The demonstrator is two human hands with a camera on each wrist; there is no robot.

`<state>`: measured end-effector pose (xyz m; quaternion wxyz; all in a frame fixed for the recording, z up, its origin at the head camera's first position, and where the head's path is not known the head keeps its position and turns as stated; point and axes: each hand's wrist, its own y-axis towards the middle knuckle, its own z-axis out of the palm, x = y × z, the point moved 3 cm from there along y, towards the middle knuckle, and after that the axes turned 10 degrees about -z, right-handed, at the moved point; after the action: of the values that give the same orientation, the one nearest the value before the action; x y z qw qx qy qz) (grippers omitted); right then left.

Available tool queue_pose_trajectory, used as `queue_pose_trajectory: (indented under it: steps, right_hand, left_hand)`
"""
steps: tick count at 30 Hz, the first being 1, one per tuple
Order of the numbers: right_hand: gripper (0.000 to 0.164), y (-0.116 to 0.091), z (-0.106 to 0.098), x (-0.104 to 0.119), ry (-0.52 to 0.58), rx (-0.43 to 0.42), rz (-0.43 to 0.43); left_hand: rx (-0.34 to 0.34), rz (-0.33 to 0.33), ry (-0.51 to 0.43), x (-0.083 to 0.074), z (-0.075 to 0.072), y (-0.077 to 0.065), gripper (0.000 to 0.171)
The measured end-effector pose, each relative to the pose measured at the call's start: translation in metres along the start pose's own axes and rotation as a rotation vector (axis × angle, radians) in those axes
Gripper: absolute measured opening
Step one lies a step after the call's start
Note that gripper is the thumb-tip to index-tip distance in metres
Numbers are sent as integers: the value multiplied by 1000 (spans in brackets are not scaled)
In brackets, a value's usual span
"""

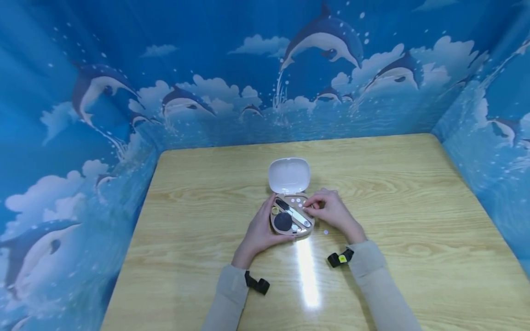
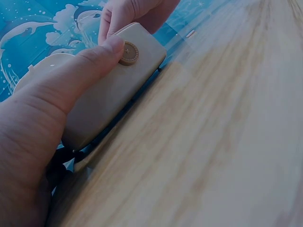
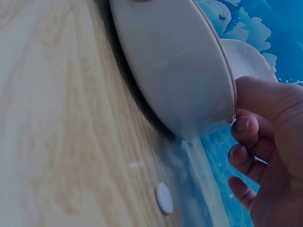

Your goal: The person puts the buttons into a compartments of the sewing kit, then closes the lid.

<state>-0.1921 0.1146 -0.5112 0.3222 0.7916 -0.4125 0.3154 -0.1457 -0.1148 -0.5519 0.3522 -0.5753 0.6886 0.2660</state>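
Observation:
A small hinged case (image 1: pixel 313 226) sits on the table, its white lid (image 1: pixel 289 175) raised at the back. My left hand (image 1: pixel 260 230) grips the case's left side, with the thumb along the front wall beside a round ridged brown knob (image 2: pixel 129 54). Inside lie a black disc (image 1: pixel 283 221), a slim tool with a black end (image 1: pixel 282 204), a white bar (image 1: pixel 299 216) and a small yellow ring (image 1: pixel 275 210). My right hand (image 1: pixel 331 209) reaches over the right rim, thumb and index fingertips at several small white discs (image 1: pixel 298 200). I cannot tell whether they pinch one.
One loose white disc (image 3: pixel 164 198) lies on the wood-grain table (image 1: pixel 198 220), just right of the case. Black wrist cameras sit at both cuffs, the left (image 1: pixel 257 283) and the right (image 1: pixel 340 258). A blue dolphin-print curtain (image 1: pixel 232 92) stands around the table's back and sides.

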Motion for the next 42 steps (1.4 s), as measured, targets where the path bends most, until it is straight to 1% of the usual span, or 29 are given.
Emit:
queue_pose_trajectory:
  steps: [7, 11, 14, 18, 21, 25, 29, 35, 42]
  right_hand:
    - [11, -1, 0, 0, 25, 4, 28]
    - [11, -4, -6, 5, 49, -8, 54]
    - [11, -7, -14, 8, 64, -31, 49]
    - [11, -12, -23, 9, 63, -66, 10]
    - [10, -19, -28, 5, 51, -84, 1]
    - [10, -29, -32, -1, 44, -104, -14]
    - [9, -40, -32, -7, 51, -125, -55]
    - [13, -57, -27, -15, 59, -109, -77]
    - [18, -69, -21, -23, 74, -78, -208]
  left_hand:
    - [0, -12, -3, -1, -2, 0, 135]
    - [4, -6, -2, -1, -2, -1, 135]
    - [1, 3, -15, -1, -2, 0, 135]
    - [-2, 8, -27, -1, -2, 1, 135]
    - [-4, 5, -25, -1, -2, 1, 135]
    - [-4, 0, -21, -1, -1, 0, 135]
    - [-6, -2, -19, 0, 0, 0, 135]
    - [-5, 1, -21, 0, 0, -1, 135]
    - [5, -12, -25, 1, 0, -1, 135]
